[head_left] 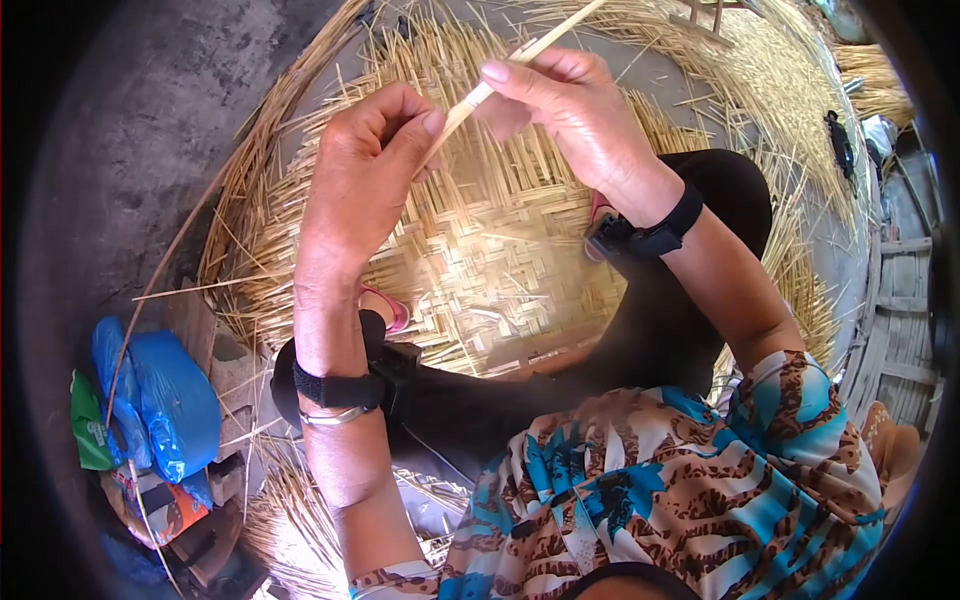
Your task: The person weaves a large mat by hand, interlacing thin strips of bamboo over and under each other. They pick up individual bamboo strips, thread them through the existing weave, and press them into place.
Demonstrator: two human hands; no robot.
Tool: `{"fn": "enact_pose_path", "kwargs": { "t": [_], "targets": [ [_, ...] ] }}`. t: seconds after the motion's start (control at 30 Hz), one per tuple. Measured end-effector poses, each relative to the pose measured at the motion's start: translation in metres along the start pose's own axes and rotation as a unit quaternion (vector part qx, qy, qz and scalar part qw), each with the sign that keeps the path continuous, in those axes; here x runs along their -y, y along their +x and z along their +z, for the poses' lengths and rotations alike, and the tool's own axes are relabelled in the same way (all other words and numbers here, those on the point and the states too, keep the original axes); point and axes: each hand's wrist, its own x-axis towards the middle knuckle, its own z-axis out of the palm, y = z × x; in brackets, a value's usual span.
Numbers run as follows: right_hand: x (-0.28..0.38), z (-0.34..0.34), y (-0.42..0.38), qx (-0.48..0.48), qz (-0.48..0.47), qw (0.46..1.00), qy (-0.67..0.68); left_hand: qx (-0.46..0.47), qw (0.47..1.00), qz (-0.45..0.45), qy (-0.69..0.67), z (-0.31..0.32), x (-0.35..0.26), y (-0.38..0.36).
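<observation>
A pale bamboo strip (463, 112) runs slantwise between my two hands, its far end reaching past the top of the view. My left hand (372, 150) pinches its lower part between thumb and fingers. Higher up, my right hand (570, 105) grips the same strip, thumb laid along it. Both hands are raised over a half-woven bamboo mat (480, 250), whose loose strip ends stick out all round. The mat lies on the floor between my feet.
Blue plastic bags (170, 400) and a green packet (90, 425) lie at the left. Heaps of loose strips (770, 100) spread at the upper right. A wooden slatted frame (905, 330) stands at the right edge. A long thin cane (190, 225) curves along the left.
</observation>
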Motion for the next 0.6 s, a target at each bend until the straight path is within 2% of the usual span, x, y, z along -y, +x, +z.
{"fn": "enact_pose_path", "kwargs": {
  "t": [0.1,0.17,0.2,0.27,0.4,0.47,0.6],
  "targets": [
    [-0.01,0.001,-0.002,0.006,0.002,1.0,0.005,-0.009,0.999,-0.004,0.044,0.0,0.0,-0.001],
    [-0.014,0.005,-0.004,-0.05,0.035,0.998,0.035,-0.052,0.98,0.031,0.192,0.005,-0.004,-0.003],
    [-0.016,0.006,-0.004,-0.049,0.034,0.998,0.033,-0.053,0.98,0.032,0.191,0.007,-0.005,-0.003],
    [-0.02,0.007,-0.004,-0.067,0.011,0.998,0.015,-0.077,0.946,0.064,0.307,0.01,-0.006,-0.002],
    [-0.019,0.015,-0.006,-0.106,0.014,0.994,0.007,-0.085,0.938,0.089,0.325,0.01,-0.002,0.0],
    [-0.02,0.016,-0.005,-0.089,0.001,0.996,0.016,-0.045,0.976,0.026,0.209,0.006,-0.002,-0.001],
    [-0.017,0.031,-0.005,-0.074,-0.046,0.996,-0.002,-0.02,0.985,-0.01,0.173,-0.001,0.003,-0.003]
  ]
}}
